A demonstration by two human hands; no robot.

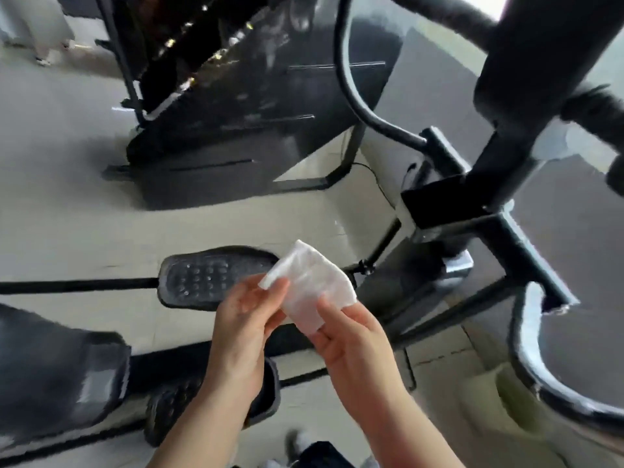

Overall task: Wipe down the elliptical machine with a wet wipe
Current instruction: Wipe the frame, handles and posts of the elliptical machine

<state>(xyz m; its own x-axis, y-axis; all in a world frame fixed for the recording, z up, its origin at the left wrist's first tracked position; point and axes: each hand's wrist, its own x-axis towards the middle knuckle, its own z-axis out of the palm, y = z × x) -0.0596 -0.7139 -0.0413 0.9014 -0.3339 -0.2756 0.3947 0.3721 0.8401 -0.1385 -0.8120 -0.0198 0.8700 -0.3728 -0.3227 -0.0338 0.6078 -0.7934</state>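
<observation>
While both hands work above the pedals, the left hand (248, 310) pinches the wet wipe (309, 285) at its upper-left corner and the right hand (351, 336) grips its lower edge; the far pedal (209, 275) lies just beyond, nearer the left hand.

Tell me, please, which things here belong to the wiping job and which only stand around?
Belong to the job:
wet wipe, held by both hands, left hand and right hand
elliptical machine, with its far pedal

Only stand around:
black weight machine behind
cable on the floor
</observation>
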